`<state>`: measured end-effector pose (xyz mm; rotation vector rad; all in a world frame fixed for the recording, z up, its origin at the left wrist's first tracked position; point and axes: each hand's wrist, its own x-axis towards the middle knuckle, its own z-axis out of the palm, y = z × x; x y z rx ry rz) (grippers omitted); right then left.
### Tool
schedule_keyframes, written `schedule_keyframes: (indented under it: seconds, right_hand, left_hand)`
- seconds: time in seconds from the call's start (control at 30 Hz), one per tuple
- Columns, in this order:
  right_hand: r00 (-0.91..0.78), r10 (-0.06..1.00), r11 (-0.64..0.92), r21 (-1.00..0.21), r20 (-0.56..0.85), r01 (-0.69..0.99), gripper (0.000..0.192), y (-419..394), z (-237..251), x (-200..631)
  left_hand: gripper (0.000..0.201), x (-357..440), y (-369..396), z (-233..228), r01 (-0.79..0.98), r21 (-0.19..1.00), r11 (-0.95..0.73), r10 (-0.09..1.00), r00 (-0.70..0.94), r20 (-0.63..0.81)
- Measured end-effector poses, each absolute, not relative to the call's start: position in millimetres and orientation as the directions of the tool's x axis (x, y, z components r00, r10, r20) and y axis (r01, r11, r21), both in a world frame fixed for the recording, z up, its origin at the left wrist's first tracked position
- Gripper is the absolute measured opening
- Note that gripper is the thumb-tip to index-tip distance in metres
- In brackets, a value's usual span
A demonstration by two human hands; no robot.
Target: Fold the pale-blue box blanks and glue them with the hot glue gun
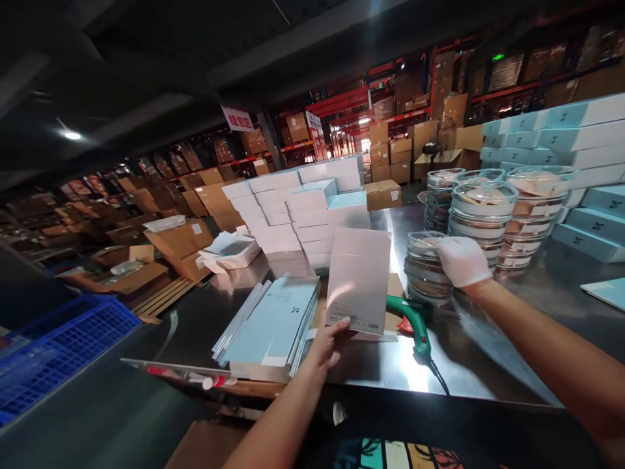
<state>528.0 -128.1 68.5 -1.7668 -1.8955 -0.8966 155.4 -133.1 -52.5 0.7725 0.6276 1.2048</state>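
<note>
My left hand (326,345), bare, grips the lower edge of a thin white booklet (360,280) that stands tilted up above the table; small print and a barcode show at its bottom. My right hand (463,260) wears a white glove. Its fingers are closed at the rim of the top clear round container in a short stack (427,280), partly blurred. Between the hands lies a green heat-gun-like tool (418,332) with a black cord. Left of the booklet is a pile of light blue booklets (278,312) with a small black logo.
Taller stacks of round clear containers (481,212) stand behind my right hand. White boxes (312,215) are piled at the table's back, and light blue boxes (596,221) at the right. A blue crate (63,352) sits left of the metal table (469,371).
</note>
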Motion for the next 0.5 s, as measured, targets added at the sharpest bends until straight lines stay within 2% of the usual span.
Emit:
schedule_keyframes:
  seconds: [0.13,0.2,0.27,0.37,0.47,0.5]
  right_hand:
    - [-0.102,0.638,-0.081,0.198,0.763,0.977,0.036,-190,53,561]
    - [-0.154,0.559,-0.12,0.263,0.815,0.957,0.034,-225,39,587]
    - [-0.189,0.6,-0.116,0.319,0.777,0.941,0.031,-252,21,606]
    - [-0.145,0.748,-0.123,0.349,0.648,0.929,0.032,-269,-7,603]
    - [-0.093,0.739,-0.186,0.334,0.668,0.924,0.025,-254,-21,567]
    - [-0.106,0.747,-0.155,0.326,0.657,0.933,0.024,-243,-21,553]
  left_hand:
    - [0.095,159,-130,-60,-0.596,0.78,0.192,0.958,0.285,-0.019]
    - [0.094,154,-129,-63,-0.601,0.779,0.18,0.964,0.266,-0.017]
    - [0.093,149,-130,-65,-0.605,0.775,0.185,0.968,0.25,-0.037]
    - [0.094,146,-131,-64,-0.581,0.792,0.187,0.97,0.238,-0.054]
    - [0.09,150,-134,-61,-0.533,0.83,0.168,0.97,0.241,-0.041]
    - [0.09,152,-136,-60,-0.527,0.836,0.156,0.971,0.236,-0.033]
